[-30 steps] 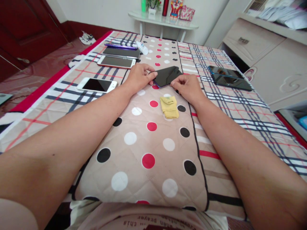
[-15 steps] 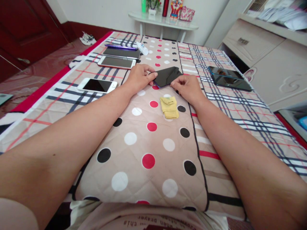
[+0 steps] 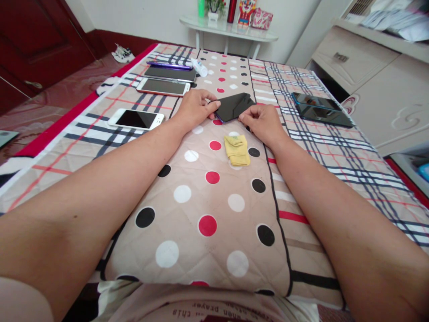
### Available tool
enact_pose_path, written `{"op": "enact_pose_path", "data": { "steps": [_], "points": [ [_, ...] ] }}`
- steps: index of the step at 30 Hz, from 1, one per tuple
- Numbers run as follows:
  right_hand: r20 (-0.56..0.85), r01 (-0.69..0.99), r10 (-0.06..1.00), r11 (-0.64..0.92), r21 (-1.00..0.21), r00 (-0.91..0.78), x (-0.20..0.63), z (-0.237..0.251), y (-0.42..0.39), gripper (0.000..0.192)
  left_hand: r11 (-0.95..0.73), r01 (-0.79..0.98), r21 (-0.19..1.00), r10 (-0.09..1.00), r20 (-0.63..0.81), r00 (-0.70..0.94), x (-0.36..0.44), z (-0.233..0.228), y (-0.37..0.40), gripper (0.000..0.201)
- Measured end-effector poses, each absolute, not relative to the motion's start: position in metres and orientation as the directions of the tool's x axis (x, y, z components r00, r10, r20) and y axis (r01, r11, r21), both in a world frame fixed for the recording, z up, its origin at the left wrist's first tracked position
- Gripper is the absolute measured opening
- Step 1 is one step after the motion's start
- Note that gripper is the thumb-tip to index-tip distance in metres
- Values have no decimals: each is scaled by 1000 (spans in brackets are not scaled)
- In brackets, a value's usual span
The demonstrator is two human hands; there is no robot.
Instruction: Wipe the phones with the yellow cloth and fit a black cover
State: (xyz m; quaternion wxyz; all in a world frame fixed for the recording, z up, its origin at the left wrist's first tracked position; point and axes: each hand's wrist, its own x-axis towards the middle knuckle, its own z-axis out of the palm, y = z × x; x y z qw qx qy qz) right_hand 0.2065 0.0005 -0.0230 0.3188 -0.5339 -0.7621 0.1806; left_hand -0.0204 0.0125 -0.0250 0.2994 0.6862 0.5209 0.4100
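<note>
Between my two hands a black smartphone (image 3: 233, 106) is held at a slant, its dark glossy screen facing up. My left hand (image 3: 198, 107) pinches its left end with thumb and fingers. At the near right corner, my right hand (image 3: 262, 123) grips the edge between thumb and bent forefinger. Just in front of the phone lies a folded yellow cloth (image 3: 237, 150) on the dotted bedspread (image 3: 209, 201). A white phone (image 3: 136, 119) rests face up beyond my left forearm.
Farther left lie a white-faced phone (image 3: 163, 86), a dark phone (image 3: 170, 74), a purple-edged phone (image 3: 169, 65) and a small white bottle (image 3: 199, 67). Two dark phones (image 3: 324, 115) lie at the right. Past the bed's far end stands a small shelf table (image 3: 228, 30); drawers (image 3: 355, 58) flank the right side.
</note>
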Motion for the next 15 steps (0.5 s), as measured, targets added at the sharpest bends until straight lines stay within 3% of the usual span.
{"op": "enact_pose_path", "data": {
  "steps": [15],
  "points": [
    [282, 689, 934, 353, -634, -219, 206, -22, -2, 14, -293, 491, 821, 955, 270, 119, -21, -28, 16, 21]
  ]
}}
